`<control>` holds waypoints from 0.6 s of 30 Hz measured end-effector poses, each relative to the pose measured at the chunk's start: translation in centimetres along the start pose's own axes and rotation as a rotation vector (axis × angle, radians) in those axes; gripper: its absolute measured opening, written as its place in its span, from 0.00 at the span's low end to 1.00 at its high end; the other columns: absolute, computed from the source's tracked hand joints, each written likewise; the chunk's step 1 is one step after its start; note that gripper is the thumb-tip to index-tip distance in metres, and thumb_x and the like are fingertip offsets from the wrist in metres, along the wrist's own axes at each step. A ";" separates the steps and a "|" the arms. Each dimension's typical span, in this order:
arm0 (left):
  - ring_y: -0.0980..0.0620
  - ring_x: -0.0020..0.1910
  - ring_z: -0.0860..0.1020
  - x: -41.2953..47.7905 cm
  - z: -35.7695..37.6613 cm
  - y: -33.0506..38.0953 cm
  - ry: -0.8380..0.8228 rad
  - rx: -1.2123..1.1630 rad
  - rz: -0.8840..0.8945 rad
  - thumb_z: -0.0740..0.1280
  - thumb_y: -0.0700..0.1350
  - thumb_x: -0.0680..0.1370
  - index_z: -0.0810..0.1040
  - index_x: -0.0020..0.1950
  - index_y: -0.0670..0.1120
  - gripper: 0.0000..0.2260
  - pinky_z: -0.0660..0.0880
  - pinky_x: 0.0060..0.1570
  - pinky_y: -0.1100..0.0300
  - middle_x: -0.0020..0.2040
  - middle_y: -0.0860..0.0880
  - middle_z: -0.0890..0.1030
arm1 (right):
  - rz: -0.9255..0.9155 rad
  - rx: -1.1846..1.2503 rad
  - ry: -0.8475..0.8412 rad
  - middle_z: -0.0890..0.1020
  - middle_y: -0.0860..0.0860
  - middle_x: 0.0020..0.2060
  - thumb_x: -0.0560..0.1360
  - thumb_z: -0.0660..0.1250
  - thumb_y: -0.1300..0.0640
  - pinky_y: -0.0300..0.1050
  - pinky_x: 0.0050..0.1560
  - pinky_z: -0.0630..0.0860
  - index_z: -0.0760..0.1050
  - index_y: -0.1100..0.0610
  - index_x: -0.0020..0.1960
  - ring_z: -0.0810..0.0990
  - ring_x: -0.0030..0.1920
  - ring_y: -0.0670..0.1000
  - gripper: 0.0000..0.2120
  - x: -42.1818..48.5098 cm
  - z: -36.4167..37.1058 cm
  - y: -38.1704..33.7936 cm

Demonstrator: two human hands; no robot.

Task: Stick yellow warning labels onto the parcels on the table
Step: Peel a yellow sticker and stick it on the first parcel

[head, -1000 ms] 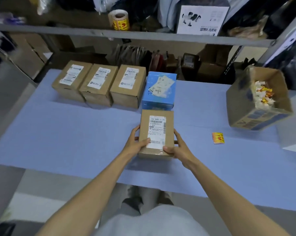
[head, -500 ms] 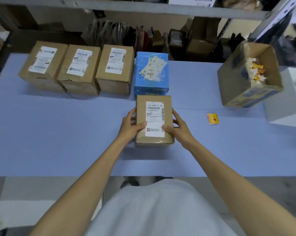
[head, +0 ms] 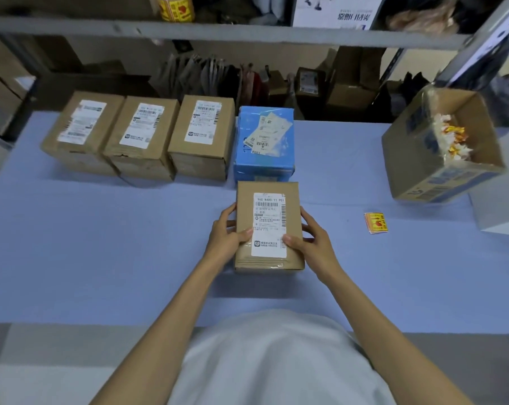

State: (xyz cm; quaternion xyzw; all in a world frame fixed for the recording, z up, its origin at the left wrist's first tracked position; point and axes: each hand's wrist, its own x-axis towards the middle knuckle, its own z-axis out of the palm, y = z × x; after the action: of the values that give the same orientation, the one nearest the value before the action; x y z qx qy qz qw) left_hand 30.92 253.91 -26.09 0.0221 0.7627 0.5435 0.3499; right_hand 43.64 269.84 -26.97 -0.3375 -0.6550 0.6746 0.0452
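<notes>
A brown cardboard parcel (head: 266, 200) with a white shipping label lies on the blue table (head: 101, 244), just in front of a blue parcel (head: 263, 159). My left hand (head: 225, 236) grips its left side, thumb on top. On the right side, my right hand (head: 310, 244) holds it the same way. Three more brown parcels (head: 142, 141) stand in a row at the back left. A yellow warning label (head: 376, 223) lies flat on the table to the right, apart from both hands. A roll of yellow labels (head: 175, 7) sits on the shelf above.
An open cardboard box (head: 417, 168) holding crumpled label backings stands tilted at the right, against a white block (head: 499, 211). A grey shelf rail (head: 247, 33) runs above the table's back edge, with bags and boxes behind it.
The parcel has come down from being held a little above the table to resting on it, in front of the blue parcel. Both hands keep hold of its sides.
</notes>
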 end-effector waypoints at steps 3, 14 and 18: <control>0.46 0.61 0.75 0.1 0.0 0.2 -0.007 -0.018 -0.011 0.70 0.40 0.75 0.63 0.72 0.56 0.29 0.77 0.56 0.52 0.66 0.42 0.72 | -0.011 0.018 0.012 0.77 0.53 0.62 0.72 0.73 0.60 0.47 0.52 0.82 0.62 0.45 0.74 0.81 0.57 0.54 0.36 -0.1 0.2 -0.1; 0.50 0.58 0.74 0.2 0.3 0.0 0.028 0.030 0.023 0.69 0.42 0.76 0.63 0.72 0.57 0.28 0.75 0.48 0.60 0.66 0.45 0.72 | 0.015 0.020 0.009 0.77 0.54 0.61 0.70 0.75 0.60 0.51 0.54 0.81 0.65 0.44 0.73 0.82 0.55 0.54 0.36 0.3 -0.2 -0.3; 0.48 0.62 0.73 0.3 0.4 0.2 0.029 0.051 -0.004 0.68 0.43 0.77 0.62 0.71 0.59 0.27 0.76 0.56 0.54 0.66 0.45 0.70 | 0.003 -0.046 -0.025 0.79 0.49 0.59 0.69 0.76 0.57 0.46 0.51 0.82 0.65 0.43 0.72 0.83 0.53 0.50 0.36 0.3 -0.6 -0.4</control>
State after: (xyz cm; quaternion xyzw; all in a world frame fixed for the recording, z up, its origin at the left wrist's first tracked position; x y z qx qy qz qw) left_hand 30.84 254.39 -26.15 0.0215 0.7812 0.5235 0.3394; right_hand 43.57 270.60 -26.66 -0.3311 -0.6703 0.6636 0.0282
